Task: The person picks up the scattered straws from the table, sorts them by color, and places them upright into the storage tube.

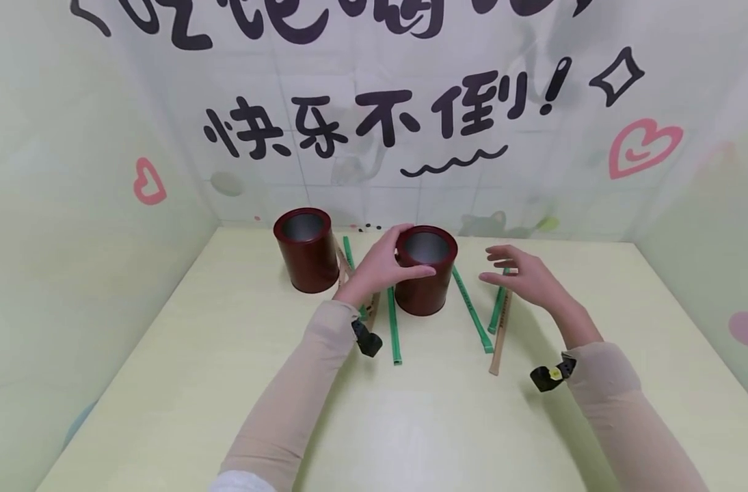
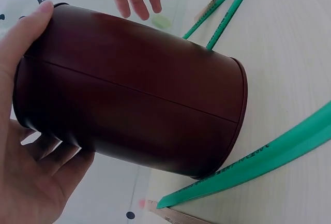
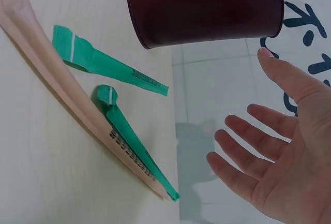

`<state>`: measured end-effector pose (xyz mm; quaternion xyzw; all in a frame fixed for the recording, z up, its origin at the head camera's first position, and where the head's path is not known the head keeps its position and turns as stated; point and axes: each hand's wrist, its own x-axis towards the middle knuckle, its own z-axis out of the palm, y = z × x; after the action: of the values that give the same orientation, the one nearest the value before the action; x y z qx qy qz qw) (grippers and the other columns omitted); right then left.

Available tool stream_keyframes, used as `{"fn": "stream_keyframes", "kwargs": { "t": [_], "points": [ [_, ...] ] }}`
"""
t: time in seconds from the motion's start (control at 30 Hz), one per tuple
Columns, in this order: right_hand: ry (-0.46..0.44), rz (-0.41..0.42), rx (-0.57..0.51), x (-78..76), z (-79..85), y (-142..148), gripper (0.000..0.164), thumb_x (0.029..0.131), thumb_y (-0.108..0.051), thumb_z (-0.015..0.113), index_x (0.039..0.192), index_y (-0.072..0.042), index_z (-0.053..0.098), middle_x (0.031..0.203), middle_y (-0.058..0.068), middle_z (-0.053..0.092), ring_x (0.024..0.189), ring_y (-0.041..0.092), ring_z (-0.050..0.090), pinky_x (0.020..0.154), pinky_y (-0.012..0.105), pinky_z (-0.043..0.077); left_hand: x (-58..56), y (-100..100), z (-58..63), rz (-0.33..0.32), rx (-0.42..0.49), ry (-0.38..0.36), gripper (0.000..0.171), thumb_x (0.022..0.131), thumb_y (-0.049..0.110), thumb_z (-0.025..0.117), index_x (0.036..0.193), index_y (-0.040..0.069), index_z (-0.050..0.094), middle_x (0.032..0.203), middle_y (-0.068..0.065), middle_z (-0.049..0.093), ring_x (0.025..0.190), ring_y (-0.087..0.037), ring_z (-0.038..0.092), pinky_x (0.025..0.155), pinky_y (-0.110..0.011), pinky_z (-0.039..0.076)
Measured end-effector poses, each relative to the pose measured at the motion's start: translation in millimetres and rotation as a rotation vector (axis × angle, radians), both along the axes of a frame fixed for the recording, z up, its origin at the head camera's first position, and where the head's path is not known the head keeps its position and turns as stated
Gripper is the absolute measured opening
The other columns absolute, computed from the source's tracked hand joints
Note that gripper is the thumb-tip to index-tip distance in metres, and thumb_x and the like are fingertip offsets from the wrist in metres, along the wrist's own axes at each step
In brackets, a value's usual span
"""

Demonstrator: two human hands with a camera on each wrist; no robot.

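My left hand (image 1: pixel 383 265) grips a dark red, open-topped canister (image 1: pixel 422 295) near its rim, thumb on one side and fingers round the other. The left wrist view shows the canister's side seam and a green stick packet (image 2: pixel 258 164) by its base. To the right, my right hand (image 1: pixel 524 275) hovers with fingers spread and nothing in them, apart from the canister. Near it lie two slim green stick packets (image 3: pixel 116 69) and a tan stick packet (image 3: pixel 77 92), the tan one overlapping a green one in the right wrist view.
A second dark red canister (image 1: pixel 309 263) stands upright at the back left. Between the canisters lie more green and tan packets, partly hidden by my left hand and wrist. A printed backdrop (image 1: pixel 374 171) closes off the table's far edge, with pale panels at both sides.
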<state>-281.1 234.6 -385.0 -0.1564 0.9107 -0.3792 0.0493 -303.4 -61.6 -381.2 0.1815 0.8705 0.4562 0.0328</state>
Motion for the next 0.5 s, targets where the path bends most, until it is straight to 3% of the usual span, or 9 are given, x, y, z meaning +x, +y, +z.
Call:
{"fn": "stream_keyframes", "kwargs": {
  "t": [0.37,0.5],
  "points": [
    [-0.082,0.028,-0.117,-1.4,-17.9,-7,0.056,0.099,-0.025,0.063,0.143,0.003,0.045,0.142,0.027,0.053,0.13,0.045,0.054,0.106,0.057,0.046,0.0,0,-0.9,0.003,0.004,-0.017,0.095,0.079,0.045,0.081,0.153,0.016,0.03,0.149,-0.005,0.044,0.132,-0.022,0.048,0.106,-0.043,0.05],
    [-0.179,0.015,-0.21,-1.1,-25.9,-10,0.056,0.1,-0.025,0.061,0.144,0.004,0.043,0.145,0.027,0.05,0.129,0.044,0.055,0.104,0.046,0.051,1.4,-1,-0.9,0.013,0.006,-0.025,0.095,0.079,0.045,0.082,0.153,0.017,0.03,0.149,-0.004,0.044,0.133,-0.023,0.048,0.105,-0.044,0.05]
  ]
}}
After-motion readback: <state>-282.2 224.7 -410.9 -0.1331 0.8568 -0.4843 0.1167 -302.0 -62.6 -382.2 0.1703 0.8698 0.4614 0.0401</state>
